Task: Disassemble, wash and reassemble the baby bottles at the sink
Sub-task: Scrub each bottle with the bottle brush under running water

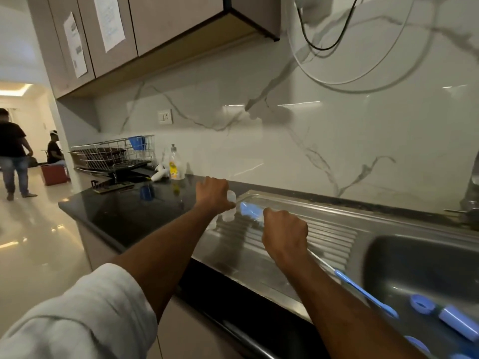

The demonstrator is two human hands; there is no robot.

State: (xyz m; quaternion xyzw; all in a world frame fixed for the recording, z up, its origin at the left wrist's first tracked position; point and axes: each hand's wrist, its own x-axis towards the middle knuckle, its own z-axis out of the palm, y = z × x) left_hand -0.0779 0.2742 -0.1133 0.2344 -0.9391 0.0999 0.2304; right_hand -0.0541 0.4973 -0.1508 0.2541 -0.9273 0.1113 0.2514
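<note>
Over the ribbed steel drainboard [298, 229], the left hand [213, 194] curls its fingers round a clear plastic baby bottle [230, 200] while the right hand [283, 233] grips a blue-handled bottle brush [363, 291]; the wet bottle could slip during scrubbing.

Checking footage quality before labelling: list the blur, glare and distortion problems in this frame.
Head view: wide-angle bending curves the cabinets and countertop; motion blur smears the bottle between the left hand and right hand, so their grips are hard to read; glare streaks the marble backsplash and floor; the hallway ceiling light is overexposed.
</note>
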